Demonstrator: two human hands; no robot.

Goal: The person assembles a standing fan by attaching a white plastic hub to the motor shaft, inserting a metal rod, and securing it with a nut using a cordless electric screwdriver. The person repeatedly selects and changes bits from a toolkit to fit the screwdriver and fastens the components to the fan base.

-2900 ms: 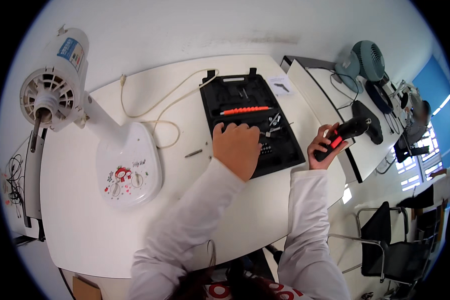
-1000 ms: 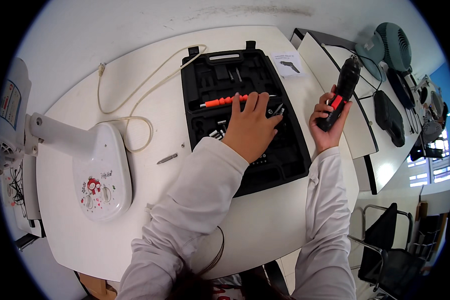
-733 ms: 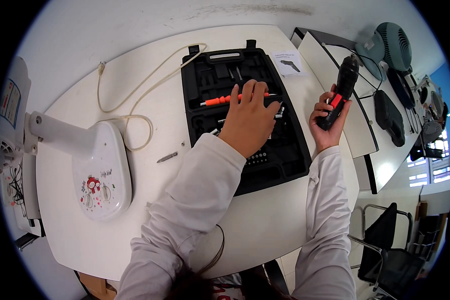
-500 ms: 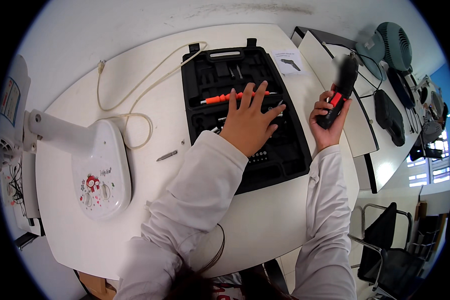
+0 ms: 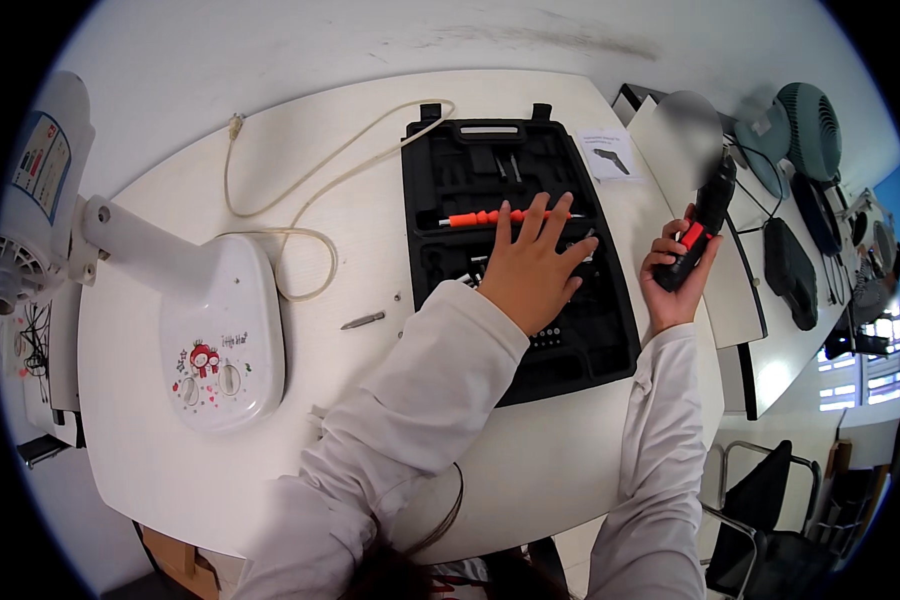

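My left hand (image 5: 537,268) is spread flat over the black tool case (image 5: 595,372), its fingers apart and nothing visible in them. Whether the palm touches the case's contents cannot be seen. Just beyond my fingertips lies an orange flexible bit extension (image 5: 475,218) in the case. Small bits (image 5: 547,338) sit in a slotted row by my wrist. To the right of the case, my right hand (image 5: 678,275) is wrapped around the grip of a black and red cordless screwdriver (image 5: 705,222), held raised with its front end pointing away. A blurred patch covers part of the view near its tip.
On the left stands a white fan base (image 5: 222,340) with its cable (image 5: 322,200) looping over the white table. A loose screwdriver bit (image 5: 363,320) lies between base and case. Beyond the case is a paper leaflet (image 5: 610,156). Rightward are a green fan (image 5: 808,130) and a black chair (image 5: 755,510).
The whole view has shifted, so the table and case appear lower and farther right. My left hand stays spread over the case, and my right hand still grips the cordless screwdriver.
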